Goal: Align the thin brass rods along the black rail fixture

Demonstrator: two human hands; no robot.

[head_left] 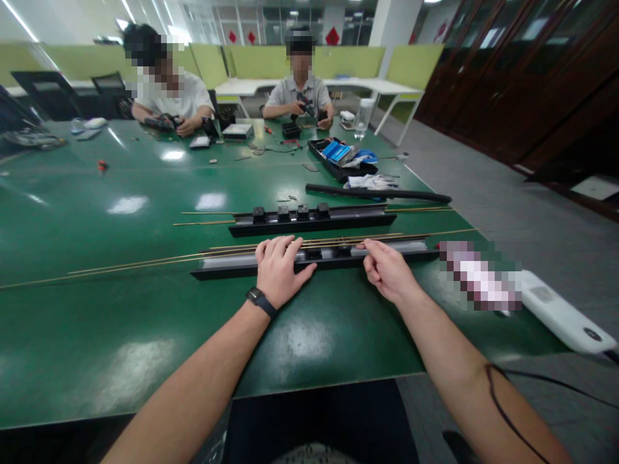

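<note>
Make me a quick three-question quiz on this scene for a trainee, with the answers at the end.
1. True or false: a watch is worn on the left wrist.
2. How many black blocks sit along the far rail? A) two B) four C) seven
3. Fill the blank: the left hand and right hand are both at thin, ____-coloured rods over the near rail.

Key: 1. True. 2. B. 3. Gold.
</note>
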